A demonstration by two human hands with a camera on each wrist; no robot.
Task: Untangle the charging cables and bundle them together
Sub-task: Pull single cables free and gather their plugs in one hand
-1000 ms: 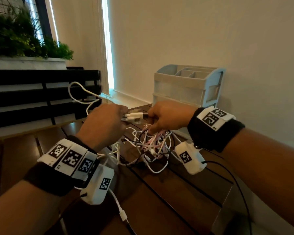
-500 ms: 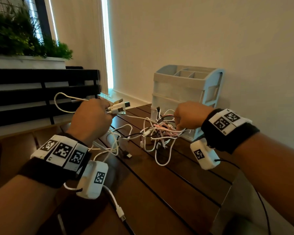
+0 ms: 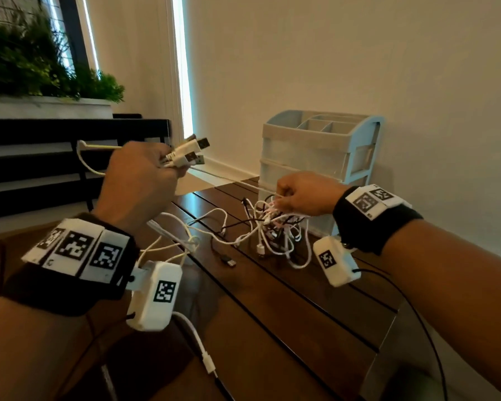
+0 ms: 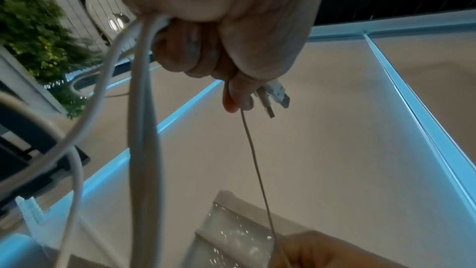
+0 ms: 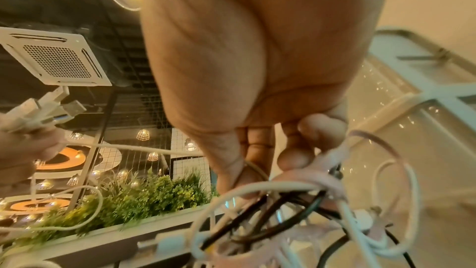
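left hand [image 3: 136,180] gripping usb plugs [image 3: 190,153], right hand [image 3: 304,193] in blurred tangle [image 3: 275,230]

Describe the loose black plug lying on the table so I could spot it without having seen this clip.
On the dark slatted table, look left of the cable tangle under the right hand. A lone black cable runs toward the viewer and ends in the black plug, flat on the wood; the neighbouring ends are white.
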